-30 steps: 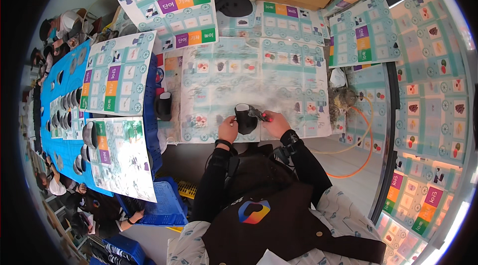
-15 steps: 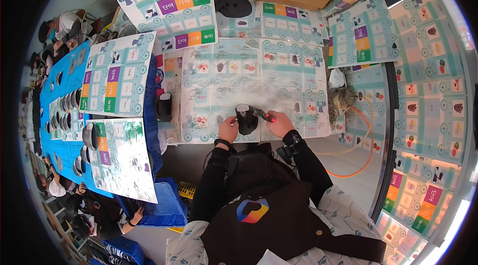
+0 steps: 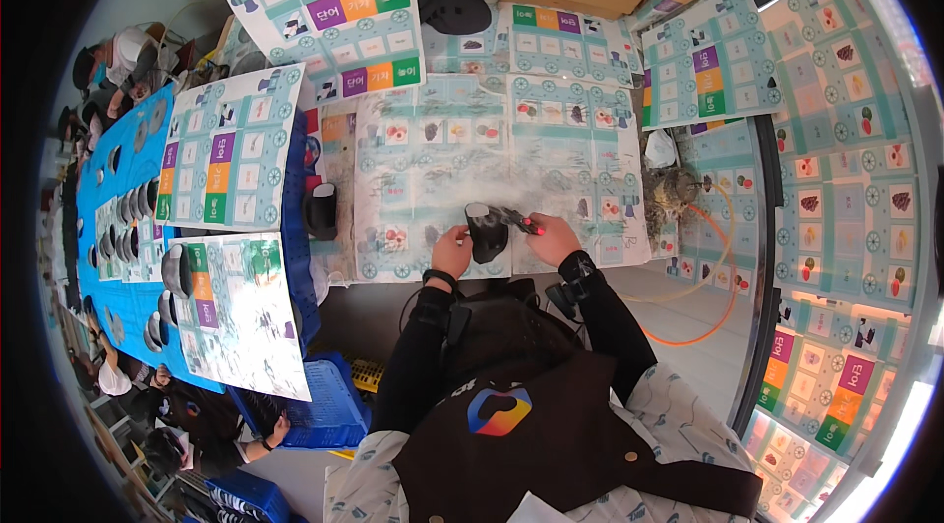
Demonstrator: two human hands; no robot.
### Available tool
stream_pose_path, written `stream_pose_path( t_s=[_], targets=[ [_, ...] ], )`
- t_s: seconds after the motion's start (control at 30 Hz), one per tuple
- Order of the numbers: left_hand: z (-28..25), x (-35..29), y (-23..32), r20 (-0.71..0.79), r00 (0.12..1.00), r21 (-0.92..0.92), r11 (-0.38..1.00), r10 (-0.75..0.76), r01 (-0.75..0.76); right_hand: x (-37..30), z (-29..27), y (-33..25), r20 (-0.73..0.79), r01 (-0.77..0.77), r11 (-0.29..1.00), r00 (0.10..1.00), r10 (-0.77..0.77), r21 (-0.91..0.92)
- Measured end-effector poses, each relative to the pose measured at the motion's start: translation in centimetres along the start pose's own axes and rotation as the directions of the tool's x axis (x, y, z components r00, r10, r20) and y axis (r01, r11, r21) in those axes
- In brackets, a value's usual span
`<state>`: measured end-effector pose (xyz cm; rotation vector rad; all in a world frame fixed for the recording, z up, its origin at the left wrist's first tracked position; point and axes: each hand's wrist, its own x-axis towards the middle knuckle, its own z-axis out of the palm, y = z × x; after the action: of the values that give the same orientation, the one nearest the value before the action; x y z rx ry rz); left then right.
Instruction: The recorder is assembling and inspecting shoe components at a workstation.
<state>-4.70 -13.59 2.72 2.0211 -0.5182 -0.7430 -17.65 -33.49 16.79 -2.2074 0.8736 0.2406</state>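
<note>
Large white Korean lettering stands on purple, orange and green blocks of the printed sheets: the tilted sheet (image 3: 323, 10) beyond the bench (image 3: 447, 174) at its far left, the left-hand sheet (image 3: 232, 145) beside it, the raised sheet (image 3: 708, 56) at its far right, and the wall sheets (image 3: 846, 218) well right of it. Smaller print is too faint to read.

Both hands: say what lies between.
In the head view, a black shoe-like piece and a red-black tool show between left hand and right hand.

Free room ahead over tabletop (image 3: 442, 169), black piece (image 3: 321, 213) at left.
</note>
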Motion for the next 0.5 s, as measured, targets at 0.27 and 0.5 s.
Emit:
stream_pose_path(
  t_s=[0.27, 0.5],
  targets=[
    [0.3, 0.4, -1.1, 0.028, 0.999, -0.033, 0.999, -0.027, 0.027, -1.8, 0.3, 2.0, 0.112, -0.046, 0.997, 0.992, 0.052, -0.056],
    [0.4, 0.3, -1.3, -0.001, 1.0, 0.025, 0.999, 0.028, -0.028, -1.5, 0.7, 1.8, 0.124, -0.07, 0.961, 0.992, 0.038, 0.269]
  ],
)
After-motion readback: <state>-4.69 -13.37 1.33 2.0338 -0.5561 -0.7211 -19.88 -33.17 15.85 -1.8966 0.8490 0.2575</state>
